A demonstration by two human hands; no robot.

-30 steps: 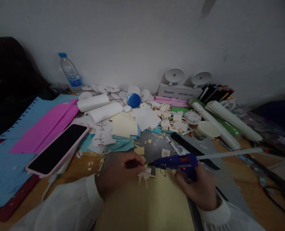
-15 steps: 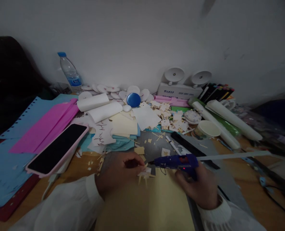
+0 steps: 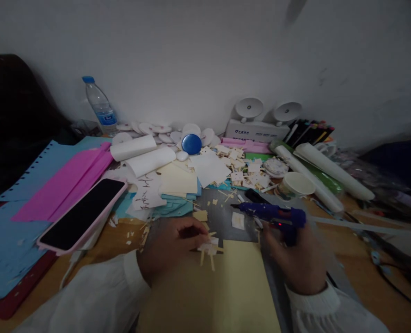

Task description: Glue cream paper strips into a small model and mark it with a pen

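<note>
My left hand (image 3: 177, 247) is closed in a pinch on a small paper figure (image 3: 210, 248), a pale square with thin strips sticking out like limbs. It is held over a yellow sheet of paper (image 3: 248, 282). My right hand (image 3: 300, 254) grips a blue hot glue gun (image 3: 271, 213) with a small red light. Its dark nozzle points left, up and to the right of the figure, apart from it. A white glue stick (image 3: 364, 225) runs out of the gun's rear. Between the hands, on the grey mat (image 3: 222, 203), lies a small white square (image 3: 238, 220).
Several finished-looking square figures (image 3: 248, 173) pile at the back. A paper cup (image 3: 297, 184) stands behind the glue gun. At left lie a phone (image 3: 83, 215) and pink paper (image 3: 63, 185). A water bottle (image 3: 101, 106) and white discs (image 3: 156, 129) line the wall.
My right hand has drawn the glue gun away from the paper figure, to the right and slightly up. My left hand keeps its pinch in nearly the same place.
</note>
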